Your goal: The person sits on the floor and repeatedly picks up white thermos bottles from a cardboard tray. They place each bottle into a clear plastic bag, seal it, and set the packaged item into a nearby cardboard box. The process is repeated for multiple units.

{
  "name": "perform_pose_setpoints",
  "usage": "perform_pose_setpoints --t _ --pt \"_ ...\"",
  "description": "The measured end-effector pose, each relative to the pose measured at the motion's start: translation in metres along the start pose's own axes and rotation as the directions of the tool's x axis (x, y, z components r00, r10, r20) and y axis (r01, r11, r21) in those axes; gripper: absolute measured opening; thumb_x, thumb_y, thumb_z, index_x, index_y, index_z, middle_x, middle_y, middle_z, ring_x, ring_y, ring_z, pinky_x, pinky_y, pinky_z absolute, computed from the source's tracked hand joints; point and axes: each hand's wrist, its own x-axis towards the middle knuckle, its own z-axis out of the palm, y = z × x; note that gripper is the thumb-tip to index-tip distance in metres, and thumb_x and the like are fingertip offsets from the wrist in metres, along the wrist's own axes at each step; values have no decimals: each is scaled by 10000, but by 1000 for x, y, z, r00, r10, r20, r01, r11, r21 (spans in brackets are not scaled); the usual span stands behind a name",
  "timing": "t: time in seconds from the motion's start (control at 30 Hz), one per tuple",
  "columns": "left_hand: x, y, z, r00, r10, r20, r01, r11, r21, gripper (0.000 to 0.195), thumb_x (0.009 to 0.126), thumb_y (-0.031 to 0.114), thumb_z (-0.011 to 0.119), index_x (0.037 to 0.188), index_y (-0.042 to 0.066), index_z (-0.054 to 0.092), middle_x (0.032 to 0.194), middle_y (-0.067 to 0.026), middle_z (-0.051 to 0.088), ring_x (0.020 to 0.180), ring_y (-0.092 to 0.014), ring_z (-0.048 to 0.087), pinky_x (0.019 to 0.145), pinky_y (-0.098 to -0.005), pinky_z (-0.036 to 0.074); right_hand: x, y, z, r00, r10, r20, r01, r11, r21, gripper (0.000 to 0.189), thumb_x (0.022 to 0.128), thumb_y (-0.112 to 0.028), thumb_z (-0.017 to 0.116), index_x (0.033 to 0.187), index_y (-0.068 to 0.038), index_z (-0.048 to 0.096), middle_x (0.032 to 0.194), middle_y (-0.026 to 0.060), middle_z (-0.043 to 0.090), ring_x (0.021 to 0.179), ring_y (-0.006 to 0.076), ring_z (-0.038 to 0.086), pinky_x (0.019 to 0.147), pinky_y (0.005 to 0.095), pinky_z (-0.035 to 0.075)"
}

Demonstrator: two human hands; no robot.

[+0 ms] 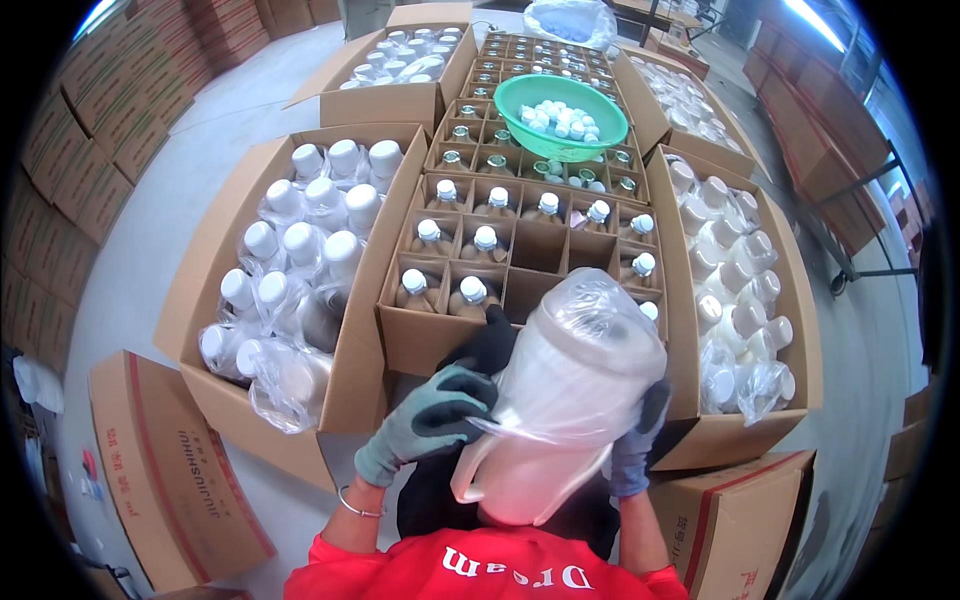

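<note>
Before my chest is a large white plastic jug [547,465] with a handle, tilted, its upper part covered by a clear plastic bag [585,352]. My left hand [431,420], in a grey-green glove with dark fingertips, pinches the bag's edge near the handle. On the other side, my gloved right hand [641,439] grips the jug, which partly hides its fingers. Just beyond stands a divided cardboard box [450,330] of white-capped bottles [472,289]. Several of its compartments hold no bottle, and the jug covers its near right corner.
Open cartons of bagged, white-lidded containers flank me on the left [191,315] and right [802,352]. A green plastic basin [517,139] of white caps rests on uncapped bottles farther back. Printed cartons [180,472] lie on the floor; stacked cartons [97,127] line the left.
</note>
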Motion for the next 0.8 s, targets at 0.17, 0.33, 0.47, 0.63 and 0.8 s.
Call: perform_pose_setpoints --t 0.17,0.33,0.47,0.63,0.8 --pt "-104 -33 15 818 -575 -23 568 812 -136 328 822 175 692 1107 20 638 966 -9 586 798 -86 507 719 -221 429 -111 13 -31 867 -293 403 376 915 -144 460 723 -152 581 1151 7 531 1222 227 477 1096 434 448 922 546 377" --pt "-151 -53 -1 707 -704 -73 682 705 -192 429 888 220 669 1252 12 580 1143 -69 629 1062 -141 581 918 -291 475 -163 32 -93 125 -245 961 607 785 121 398 757 -292 591 1138 -178 603 1271 128 489 1193 375 433 989 592 325" --pt "-74 -50 36 886 -230 -403 221 973 -70 664 873 129 650 1443 2 334 1337 -132 521 1208 -214 515 1030 -314 406 -125 -2 -90 60 -316 947 635 744 208 315 750 -276 585 1042 -157 606 1222 102 533 1162 331 484 991 639 320" --pt "-92 -113 80 592 -256 -765 163 967 -197 473 901 90 614 1345 16 468 1252 -75 576 1121 -148 543 938 -298 462 -134 8 -76 235 -452 861 641 737 212 382 735 -277 622 1101 -173 598 1224 127 541 1197 359 477 972 626 333" --pt "-102 -115 42 513 -3 -859 10 1000 3 408 939 127 532 1325 3 486 1231 -97 589 1117 -177 552 917 -333 478 -80 -53 -14 432 -469 770 264 883 389 560 788 -216 704 1261 11 510 1320 250 448 1195 410 461 1001 508 374"
